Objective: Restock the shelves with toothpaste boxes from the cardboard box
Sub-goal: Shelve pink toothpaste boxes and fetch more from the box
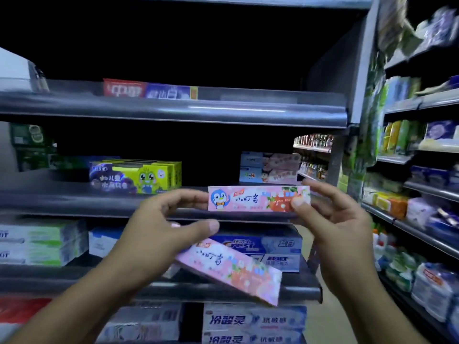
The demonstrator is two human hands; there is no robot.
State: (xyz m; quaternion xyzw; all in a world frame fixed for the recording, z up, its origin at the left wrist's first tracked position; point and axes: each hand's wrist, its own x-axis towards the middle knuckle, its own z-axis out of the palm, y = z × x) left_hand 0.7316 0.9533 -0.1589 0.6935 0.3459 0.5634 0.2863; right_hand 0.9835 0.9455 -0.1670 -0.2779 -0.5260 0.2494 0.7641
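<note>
"小叮当" is printed on the upper pink toothpaste box point(258, 198) and the lower pink toothpaste box point(231, 269); "Crest" is shown on a blue box point(258, 243), "冷酸灵" on a white-blue box point(253, 319).

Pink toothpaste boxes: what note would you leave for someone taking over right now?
Right hand pinches the right end of the level pink box, in front of the middle shelf.
Left hand grips the tilted pink box lower down.
Done: neither pink box is shelved yet.
To do: probably set both on the middle shelf, right of the green boxes.
Cardboard box is out of view.
</note>
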